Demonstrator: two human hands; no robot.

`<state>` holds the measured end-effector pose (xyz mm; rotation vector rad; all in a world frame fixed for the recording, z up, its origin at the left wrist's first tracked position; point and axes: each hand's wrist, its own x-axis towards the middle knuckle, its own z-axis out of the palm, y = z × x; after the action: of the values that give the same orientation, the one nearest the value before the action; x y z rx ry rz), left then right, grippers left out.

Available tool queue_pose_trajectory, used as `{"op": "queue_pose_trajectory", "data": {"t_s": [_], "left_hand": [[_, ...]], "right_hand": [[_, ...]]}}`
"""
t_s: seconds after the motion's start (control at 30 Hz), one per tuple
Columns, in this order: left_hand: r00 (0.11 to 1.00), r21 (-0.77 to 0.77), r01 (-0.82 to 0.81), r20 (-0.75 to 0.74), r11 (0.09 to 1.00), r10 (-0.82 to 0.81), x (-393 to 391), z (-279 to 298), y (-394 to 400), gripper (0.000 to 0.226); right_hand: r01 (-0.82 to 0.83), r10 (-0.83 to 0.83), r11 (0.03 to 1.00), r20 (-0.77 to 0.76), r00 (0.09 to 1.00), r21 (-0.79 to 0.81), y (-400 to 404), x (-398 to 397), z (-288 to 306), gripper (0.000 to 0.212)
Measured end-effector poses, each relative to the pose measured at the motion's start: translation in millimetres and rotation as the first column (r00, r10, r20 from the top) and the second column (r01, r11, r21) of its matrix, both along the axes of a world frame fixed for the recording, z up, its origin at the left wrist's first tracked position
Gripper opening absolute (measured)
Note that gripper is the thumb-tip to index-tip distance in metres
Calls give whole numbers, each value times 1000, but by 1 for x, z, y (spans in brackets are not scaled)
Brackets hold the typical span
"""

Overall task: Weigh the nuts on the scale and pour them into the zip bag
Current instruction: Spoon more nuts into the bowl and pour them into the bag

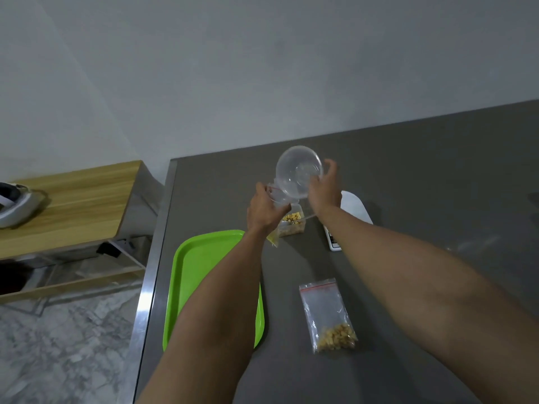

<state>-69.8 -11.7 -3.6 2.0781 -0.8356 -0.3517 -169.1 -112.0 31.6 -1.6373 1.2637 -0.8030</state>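
Observation:
My right hand (325, 188) grips a clear plastic bowl (299, 170), tipped steeply with its rim down over the mouth of a clear zip bag (287, 221). My left hand (264, 209) holds that bag up by its top. Yellow nuts (291, 218) lie in the bag's lower part, and the bowl looks empty. The white scale (354, 208) lies flat on the table just right of my right wrist, partly hidden by my forearm.
A second zip bag (328, 314) with nuts at its bottom lies on the grey table (423, 176) near me. A green tray (201, 258) sits under my left forearm by the table's left edge. A wooden bench (73, 205) stands at the left.

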Motion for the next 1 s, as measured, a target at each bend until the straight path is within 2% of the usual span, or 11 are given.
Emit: {"op": "queue_pose_trajectory", "data": {"t_s": [0.07, 0.13, 0.17, 0.23, 0.37, 0.43, 0.5, 0.6, 0.7, 0.83, 1.0], "left_hand": [[1000, -2, -10, -13, 1000, 10, -1, -7, -2, 60], [999, -21, -2, -46, 1000, 1, -4, -14, -7, 58], [998, -34, 13, -60, 999, -15, -6, -17, -9, 57], [996, -46, 47, -71, 998, -50, -10, -27, -17, 56], [987, -48, 113, -109, 992, -118, -24, -50, -27, 54], [982, -35, 118, -144, 992, -122, -28, -58, -33, 52], [983, -18, 116, -143, 993, -118, -28, -65, -39, 52], [983, 3, 116, -143, 993, -114, -28, -79, -49, 50], [983, 35, 129, -134, 991, -124, -30, -86, -54, 47], [984, 49, 132, -124, 990, -125, -29, -95, -55, 46], [983, 57, 145, -123, 988, -138, -27, -99, -55, 47]], "right_hand": [[102, -110, 967, 18, 994, 232, -15, -7, -17, 29], [165, -185, 914, 19, 983, 372, -30, -15, -36, 20], [184, -217, 884, 29, 976, 430, -37, -18, -44, 21], [212, -261, 832, 26, 965, 513, -59, -24, -63, 35], [151, -95, 827, -129, 987, 542, -129, -29, -147, 72], [247, -179, 761, -172, 969, 600, -148, -30, -172, 67], [301, -252, 727, -168, 953, 617, -135, -34, -144, 56], [296, -273, 725, -136, 952, 622, -130, -33, -130, 47], [292, -266, 727, -137, 954, 621, -140, -30, -147, 50], [276, -178, 738, -217, 960, 616, -170, -25, -203, 54], [318, -198, 742, -261, 945, 590, -175, -26, -209, 67]]}}
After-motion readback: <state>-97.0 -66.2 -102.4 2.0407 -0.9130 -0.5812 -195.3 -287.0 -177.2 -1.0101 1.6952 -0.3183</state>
